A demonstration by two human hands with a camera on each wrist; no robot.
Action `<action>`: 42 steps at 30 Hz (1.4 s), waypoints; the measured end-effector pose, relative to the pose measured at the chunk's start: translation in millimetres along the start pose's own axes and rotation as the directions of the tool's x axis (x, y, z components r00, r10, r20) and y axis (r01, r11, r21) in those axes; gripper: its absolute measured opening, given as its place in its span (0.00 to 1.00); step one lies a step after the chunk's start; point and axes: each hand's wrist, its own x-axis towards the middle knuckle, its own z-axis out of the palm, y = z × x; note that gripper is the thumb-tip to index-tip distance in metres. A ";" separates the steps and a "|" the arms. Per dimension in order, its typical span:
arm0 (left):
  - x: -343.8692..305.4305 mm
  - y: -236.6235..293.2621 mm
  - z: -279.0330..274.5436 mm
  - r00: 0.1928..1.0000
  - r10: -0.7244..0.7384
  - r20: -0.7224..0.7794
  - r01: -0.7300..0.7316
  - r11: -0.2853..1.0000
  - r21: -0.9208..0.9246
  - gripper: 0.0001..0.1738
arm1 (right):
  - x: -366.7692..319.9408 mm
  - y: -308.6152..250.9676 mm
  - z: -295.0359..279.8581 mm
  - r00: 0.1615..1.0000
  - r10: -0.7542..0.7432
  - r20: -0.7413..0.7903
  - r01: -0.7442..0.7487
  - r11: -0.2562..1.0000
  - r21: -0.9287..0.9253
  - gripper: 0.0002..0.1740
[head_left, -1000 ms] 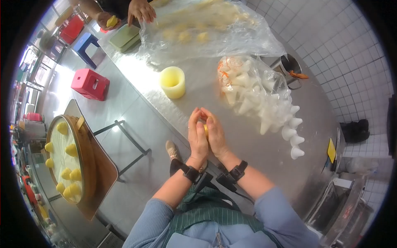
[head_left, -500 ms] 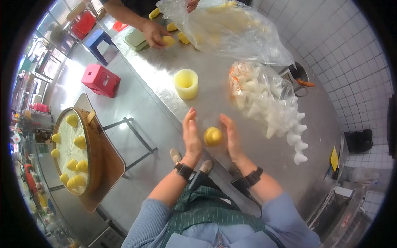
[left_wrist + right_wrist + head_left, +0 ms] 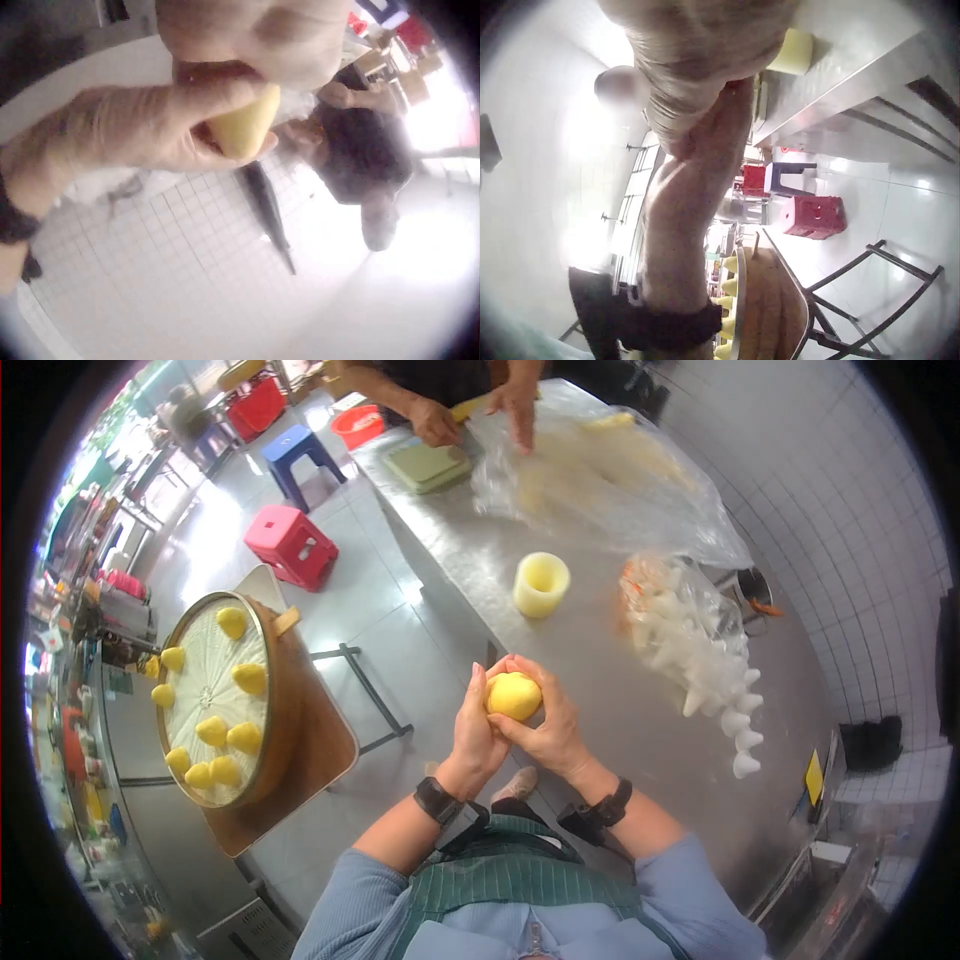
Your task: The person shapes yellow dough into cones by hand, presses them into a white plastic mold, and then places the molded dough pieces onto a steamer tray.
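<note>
A smooth yellow dough ball (image 3: 513, 698) sits between the two hands near the table's front edge. My left hand (image 3: 475, 732) cups it from the left, with a digit upright beside it. From the right, my right hand (image 3: 556, 732) grips it, thumb across the near side and fingers curled round the far side. In the left wrist view the right thumb lies over the dough, whose tapered end shows past it. The right wrist view shows the hands from behind, with the dough hidden.
A pale yellow cup-shaped container (image 3: 541, 585) stands beyond the hands. White cones (image 3: 690, 645) spill from a plastic bag at right. At left, a round steamer (image 3: 268, 760) holds several yellow dough pieces. Another person's hands (image 3: 437, 422) work across the table near plastic sheeting (image 3: 620, 485).
The hands, closed round the dough a second ago, parted with it between the palms, then came together on it again. The head view has shifted; the other person's hands have moved.
</note>
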 end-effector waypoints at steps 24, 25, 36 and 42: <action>-89.5 224.2 -73.2 0.956 0.250 -0.155 -0.276 0.945 -0.176 0.28 | 105.3 -138.0 190.6 0.759 -0.565 0.325 0.594 0.805 0.012 0.35; -98.7 232.3 -70.3 0.961 0.267 -0.071 -0.276 0.942 -0.191 0.26 | 105.5 -138.6 196.5 0.759 -0.585 0.286 0.605 0.796 0.023 0.35; -158.4 242.8 -89.0 0.847 0.509 -0.151 -0.525 0.846 -0.095 0.19 | 117.7 -162.3 234.8 0.516 -0.592 0.619 0.491 0.797 0.352 0.37; -144.3 249.0 -108.8 0.874 0.401 -0.274 -0.458 0.869 -0.189 0.20 | 125.0 -154.8 262.0 0.604 -0.548 0.579 0.316 0.832 0.457 0.26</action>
